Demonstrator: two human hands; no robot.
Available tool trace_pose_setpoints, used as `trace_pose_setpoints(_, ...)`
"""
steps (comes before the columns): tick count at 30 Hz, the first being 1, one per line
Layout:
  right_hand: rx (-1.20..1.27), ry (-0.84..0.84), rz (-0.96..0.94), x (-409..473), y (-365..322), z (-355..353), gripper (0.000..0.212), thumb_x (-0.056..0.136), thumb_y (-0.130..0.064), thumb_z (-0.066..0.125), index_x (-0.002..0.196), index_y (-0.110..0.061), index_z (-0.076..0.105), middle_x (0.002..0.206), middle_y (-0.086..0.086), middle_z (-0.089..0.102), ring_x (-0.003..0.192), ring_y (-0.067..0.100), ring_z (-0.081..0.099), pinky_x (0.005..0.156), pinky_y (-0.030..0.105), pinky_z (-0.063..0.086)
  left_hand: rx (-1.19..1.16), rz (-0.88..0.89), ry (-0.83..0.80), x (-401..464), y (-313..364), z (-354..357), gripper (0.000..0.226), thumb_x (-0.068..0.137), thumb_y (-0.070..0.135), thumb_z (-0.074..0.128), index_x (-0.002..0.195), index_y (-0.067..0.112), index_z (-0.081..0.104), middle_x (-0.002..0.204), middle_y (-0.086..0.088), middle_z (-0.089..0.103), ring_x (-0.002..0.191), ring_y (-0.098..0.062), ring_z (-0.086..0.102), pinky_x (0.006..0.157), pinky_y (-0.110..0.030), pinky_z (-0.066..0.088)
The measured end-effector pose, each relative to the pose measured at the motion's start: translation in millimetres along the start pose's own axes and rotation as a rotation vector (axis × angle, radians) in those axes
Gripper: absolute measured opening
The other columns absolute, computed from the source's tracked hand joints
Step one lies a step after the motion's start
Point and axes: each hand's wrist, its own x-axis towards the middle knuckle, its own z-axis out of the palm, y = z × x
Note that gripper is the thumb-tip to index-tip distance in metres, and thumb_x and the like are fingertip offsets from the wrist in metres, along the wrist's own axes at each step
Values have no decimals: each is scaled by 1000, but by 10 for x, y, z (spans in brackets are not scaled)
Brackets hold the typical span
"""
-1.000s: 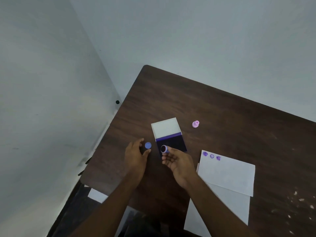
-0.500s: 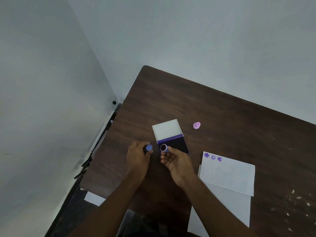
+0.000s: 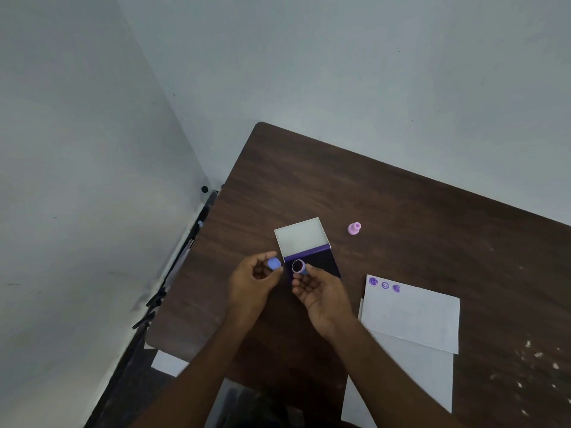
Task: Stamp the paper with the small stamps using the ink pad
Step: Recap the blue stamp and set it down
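My left hand (image 3: 255, 284) pinches a small round blue cap (image 3: 274, 264) just left of the ink pad. A small blue stamp (image 3: 299, 267) sits between the fingertips of my right hand (image 3: 321, 293), its dark inked face turned toward the camera, over the near left corner of the open ink pad (image 3: 321, 261). The pad's white lid (image 3: 301, 236) lies flipped back behind it. A pink stamp (image 3: 354, 228) stands upright on the table, right of the lid. White paper (image 3: 411, 316) lies to the right, with three purple stamp marks (image 3: 384, 285) along its top left edge.
The dark brown wooden table (image 3: 386, 211) sits in a corner between two pale walls. A second white sheet (image 3: 401, 381) lies under the stamped one at the near edge. White flecks (image 3: 537, 356) mark the table at the right. Black cables (image 3: 154, 304) hang off the left edge.
My two hands have drawn closer together, the cap nearing the stamp. The camera view shifted slightly; pad, pink stamp and paper stay put.
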Motion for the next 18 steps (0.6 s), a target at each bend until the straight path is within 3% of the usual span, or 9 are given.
trace_pose_setpoints(4,12,-5,4,0,-6,18,24,83,-14,64,101,1,69,84,18,71,74,24,68,69,35,57,-208,-84,-46,-36,68,-17,29,78,12,76,105,21,70,97,8,75,91,-5,69,72,-13,52)
trace_pose_setpoints(8,16,-17,10,7,-11,19,23,80,-15,68,98,-2,72,86,17,72,75,24,68,70,35,56,-280,-108,-56,-44,93,-38,36,78,9,76,112,14,69,98,3,75,90,-11,71,73,-17,54)
trace_pose_setpoints(12,-5,-43,-2,13,-28,22,27,78,-19,70,100,-3,72,87,15,71,76,22,67,71,34,55,5,62,-107,-20,92,-79,36,84,17,70,120,17,65,107,9,69,98,1,64,80,-11,50)
trace_pose_setpoints(15,8,-43,0,9,-28,22,26,77,-18,71,98,-3,73,91,17,72,79,24,68,74,34,56,218,219,-175,-17,128,-62,40,91,10,60,130,13,55,108,8,62,99,1,59,87,-13,47)
trace_pose_setpoints(18,-6,-48,-5,6,-25,20,33,69,-19,76,97,-1,73,91,19,72,80,25,69,73,34,56,314,220,-158,-31,174,-33,49,86,14,67,131,24,51,103,22,58,93,15,55,83,-4,43)
